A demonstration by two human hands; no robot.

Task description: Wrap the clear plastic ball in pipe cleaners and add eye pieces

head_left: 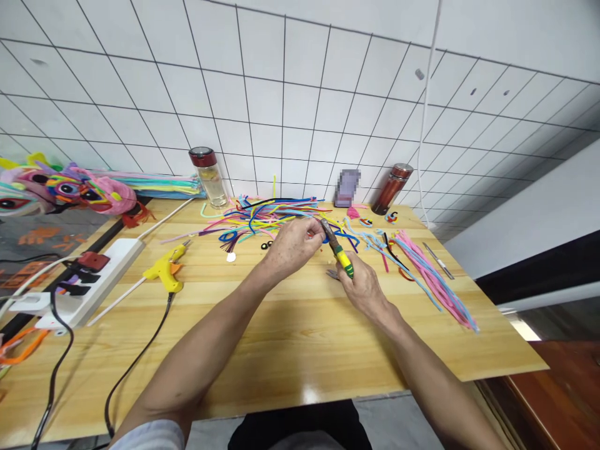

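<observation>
My right hand (pixel 363 284) is wrapped round the yellow-and-green handle of a pair of pliers (pixel 332 237). The dark metal jaws point up and away, right beside the fingertips of my left hand (pixel 295 247). The thumb and forefinger of that left hand are pinched together; a bit of blue shows by them, but what they hold is too small to make out. Behind both hands spreads a pile of many-coloured pipe cleaners (pixel 262 215). A grey metal tool tip (pixel 332 274) shows on the table beside my right hand, its rest hidden.
A yellow glue gun (pixel 166 267) and a white power strip (pixel 105 281) lie left, with trailing cords. A glass bottle (pixel 216 184), a phone (pixel 345 187) and a red flask (pixel 392 189) stand along the wall. Pink pipe cleaners (pixel 431 275) and a craft knife (pixel 438 260) lie right.
</observation>
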